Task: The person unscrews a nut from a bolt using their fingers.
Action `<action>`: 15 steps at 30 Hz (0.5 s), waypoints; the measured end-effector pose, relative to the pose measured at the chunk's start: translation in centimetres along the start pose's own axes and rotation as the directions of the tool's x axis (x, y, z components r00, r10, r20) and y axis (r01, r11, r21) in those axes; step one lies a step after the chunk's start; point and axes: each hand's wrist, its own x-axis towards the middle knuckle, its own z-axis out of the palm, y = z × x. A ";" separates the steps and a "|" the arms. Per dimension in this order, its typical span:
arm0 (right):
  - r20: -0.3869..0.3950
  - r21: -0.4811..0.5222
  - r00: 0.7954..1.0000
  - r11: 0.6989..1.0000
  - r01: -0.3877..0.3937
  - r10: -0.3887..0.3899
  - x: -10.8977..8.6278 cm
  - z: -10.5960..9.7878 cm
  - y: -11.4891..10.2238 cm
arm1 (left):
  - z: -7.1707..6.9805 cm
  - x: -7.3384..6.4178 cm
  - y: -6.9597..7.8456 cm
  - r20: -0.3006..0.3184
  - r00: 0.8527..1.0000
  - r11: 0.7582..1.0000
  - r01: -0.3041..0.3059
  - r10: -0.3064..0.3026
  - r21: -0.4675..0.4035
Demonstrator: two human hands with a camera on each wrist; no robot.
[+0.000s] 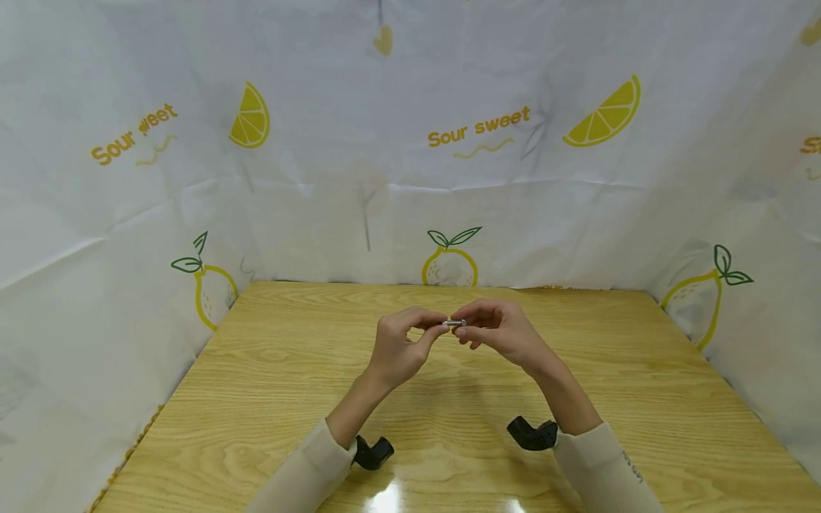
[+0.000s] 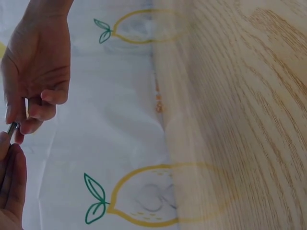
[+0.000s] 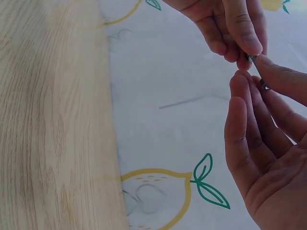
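Observation:
A small silver bolt [image 1: 454, 323], a thin shank with a wider end to the right, is held level between both hands above the table. My left hand [image 1: 400, 345] pinches its left end between thumb and fingertips. My right hand [image 1: 503, 331] pinches it near the wider end with thumb and index finger. From the right wrist, the bolt [image 3: 258, 71] slants between the two thumbs, the right hand's other fingers extended beside it. In the left wrist view, fingertips cover most of the bolt [image 2: 12, 128] at the picture's left edge.
Below the hands lies a wood-grain table [image 1: 288, 399]. A white cloth [image 1: 321, 214] printed with lemons hangs along its back and sides. Black curved mounts [image 1: 534, 433] stick out inward from both wrists at the beige sleeves [image 1: 599, 463].

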 end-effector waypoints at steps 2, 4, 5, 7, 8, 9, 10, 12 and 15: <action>-0.005 -0.002 1.000 1.000 0.000 0.000 0.0 0.0 0.0 | 0.1 0.0 0.0 -0.001 1.000 1.000 -0.008 0.008 0.000; -0.014 0.000 1.000 1.000 -0.004 0.004 -0.1 -0.1 0.0 | 0.1 0.0 -0.1 0.003 1.000 1.000 -0.012 0.012 -0.002; -0.018 0.002 1.000 1.000 -0.007 0.007 -0.1 -0.1 0.0 | 0.2 0.0 -0.2 0.004 1.000 1.000 -0.012 0.012 -0.001; -0.025 0.002 1.000 1.000 -0.008 0.008 -0.1 -0.1 0.0 | 0.2 0.0 -0.2 0.005 1.000 1.000 -0.009 0.009 -0.003; -0.025 0.003 1.000 1.000 -0.009 0.009 -0.1 -0.1 0.0 | 0.2 0.0 -0.2 0.005 1.000 1.000 -0.008 0.008 -0.002; -0.023 0.005 1.000 1.000 -0.010 0.010 -0.1 -0.1 0.0 | 0.2 0.0 -0.2 0.003 1.000 1.000 -0.006 0.006 -0.002; -0.019 0.006 1.000 1.000 -0.011 0.011 -0.1 -0.1 0.0 | 0.1 0.0 -0.2 -0.001 1.000 1.000 -0.006 0.006 -0.002; -0.012 0.010 1.000 1.000 -0.012 0.012 -0.1 -0.1 0.0 | 0.1 0.0 -0.2 -0.009 1.000 1.000 -0.007 0.007 -0.004; -0.006 0.011 1.000 1.000 -0.011 0.011 -0.1 -0.1 0.0 | 0.1 0.0 -0.2 -0.015 1.000 1.000 -0.012 0.012 -0.005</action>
